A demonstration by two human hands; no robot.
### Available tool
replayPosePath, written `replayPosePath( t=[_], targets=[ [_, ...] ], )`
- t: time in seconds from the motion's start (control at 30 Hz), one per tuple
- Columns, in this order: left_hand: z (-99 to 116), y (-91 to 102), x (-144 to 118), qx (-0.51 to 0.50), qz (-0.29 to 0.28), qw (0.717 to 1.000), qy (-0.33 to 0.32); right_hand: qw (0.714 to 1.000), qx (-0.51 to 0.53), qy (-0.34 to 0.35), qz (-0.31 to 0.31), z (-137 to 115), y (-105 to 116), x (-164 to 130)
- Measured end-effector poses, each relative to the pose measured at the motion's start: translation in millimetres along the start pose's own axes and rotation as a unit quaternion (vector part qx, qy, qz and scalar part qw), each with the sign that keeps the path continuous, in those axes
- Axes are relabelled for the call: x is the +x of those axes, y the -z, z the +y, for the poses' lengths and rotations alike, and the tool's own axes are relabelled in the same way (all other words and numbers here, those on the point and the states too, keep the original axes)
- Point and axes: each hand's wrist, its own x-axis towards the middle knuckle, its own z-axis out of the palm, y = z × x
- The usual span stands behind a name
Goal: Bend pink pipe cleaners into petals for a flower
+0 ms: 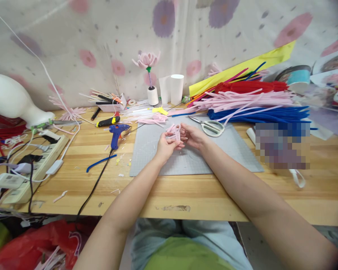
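Above the grey mat (186,161): left hand (165,145) and right hand (193,135) both pinching the pink pipe-cleaner loops (175,132); best kept taut, bent evenly.

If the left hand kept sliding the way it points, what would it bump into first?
Probably the scissors. The left hand, holding a pink pipe-cleaner piece together with the right hand, points up and right across the grey mat. The right hand sits very close in that line, so depth is hard to judge.

Two hands — left hand (165,145), right hand (193,135) — one scissors (211,126), one glue gun (116,133), two white cups (177,88).
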Motion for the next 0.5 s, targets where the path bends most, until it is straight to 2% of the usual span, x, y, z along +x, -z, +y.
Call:
replayPosePath(
  t=[0.13, 0.23, 0.33, 0.5],
  targets=[
    [2.3, 1.7, -0.6, -0.018, -0.020, 0.999, 0.030, 0.999, -0.036, -0.013, -0.021, 1.4, 2.7, -3.2],
    [2.2, 1.9, 0.7, -0.025, -0.012, 0.998, 0.053, 0.998, -0.042, -0.032, -0.045, 2.7, 6.0, -2.6],
    [1.9, 1.7, 1.7, -0.027, -0.002, 0.997, 0.066, 0.998, -0.039, -0.004, -0.053, 4.4, 8.4, 0.1],
    [2.3, 2.0, 1.7, -0.020, -0.007, 0.998, 0.066, 0.996, -0.080, 0.047, -0.016, 4.4, 5.4, 1.0]
  ],
)
